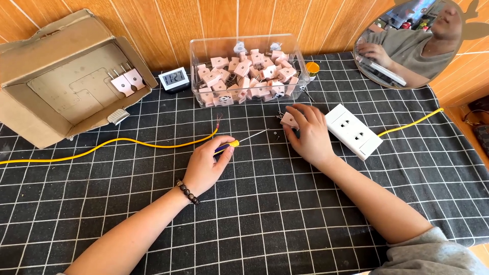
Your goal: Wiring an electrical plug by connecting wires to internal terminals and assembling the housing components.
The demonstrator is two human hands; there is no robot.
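1. Left hand [206, 165] grips a yellow-handled screwdriver [239, 141], tip toward the pink plug [289, 120].
2. Right hand [308, 133] pins that plug on the checked cloth [265, 219].
3. Risk: tip may slip, scattering the loose screws [277, 135].

Small hand-assembly workbench in a home-style workshop

A table under a black cloth with a white grid [285, 224] stands against a wood-panelled wall [168, 20]. At the cloth's far edge sits a clear plastic bin of pink plug parts [247, 71]; left of the bin are a small digital clock [173, 79] and an open cardboard box [66, 76], right of it a white socket strip [353, 131] and an oval mirror [407, 43].
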